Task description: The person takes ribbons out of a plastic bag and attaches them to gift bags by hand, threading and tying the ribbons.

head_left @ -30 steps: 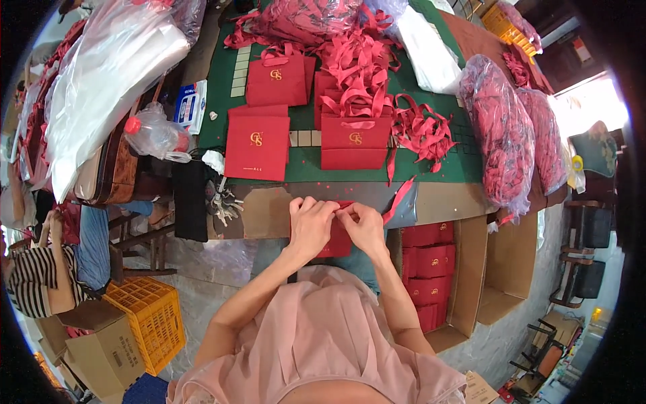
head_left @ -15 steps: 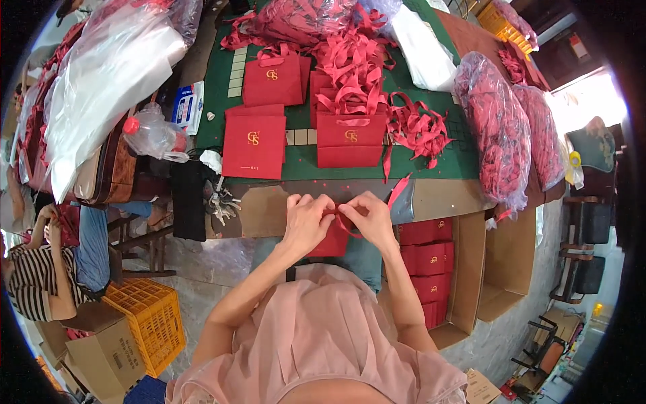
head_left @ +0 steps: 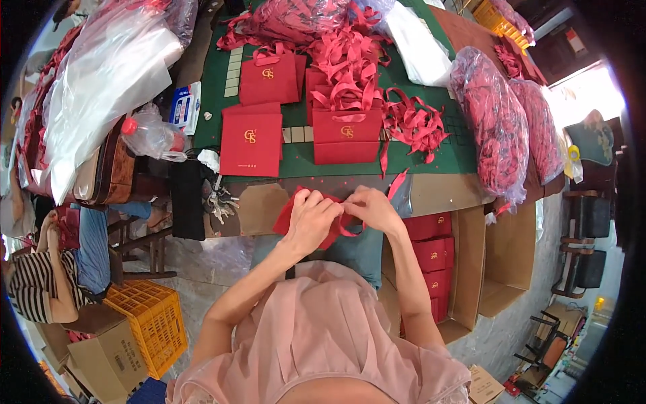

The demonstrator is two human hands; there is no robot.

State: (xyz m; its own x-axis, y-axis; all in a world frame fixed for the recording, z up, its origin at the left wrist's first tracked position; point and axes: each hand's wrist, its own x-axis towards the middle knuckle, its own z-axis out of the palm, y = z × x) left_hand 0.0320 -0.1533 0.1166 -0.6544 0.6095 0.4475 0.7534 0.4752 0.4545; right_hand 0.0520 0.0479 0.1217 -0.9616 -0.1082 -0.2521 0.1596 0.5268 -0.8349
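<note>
Close to the table's near edge, my left hand (head_left: 311, 219) is closed on a small red paper bag (head_left: 285, 217), which tilts over my lap. My right hand (head_left: 371, 209) pinches a red ribbon (head_left: 347, 232) at the bag's upper edge, its fingertips touching those of my left hand. The ribbon loops down below my right fingers; where it meets the bag is hidden by my fingers. Beyond my hands lie flat red bags (head_left: 251, 151) in a stack. Beside them stand red bags (head_left: 346, 138) with a heap of ribbon handles (head_left: 346, 67) behind.
Loose red ribbons (head_left: 417, 128) lie on the green table mat (head_left: 299, 168). Keys (head_left: 220, 202) hang at the table edge. To my right, a cardboard box (head_left: 464, 269) holds several red bags. A person in a striped top (head_left: 47, 283) sits at the left, by an orange crate (head_left: 151, 323).
The bag between my hands has swung up and leftward, so its body now shows left of my left hand. Both hands stay close together at the ribbon.
</note>
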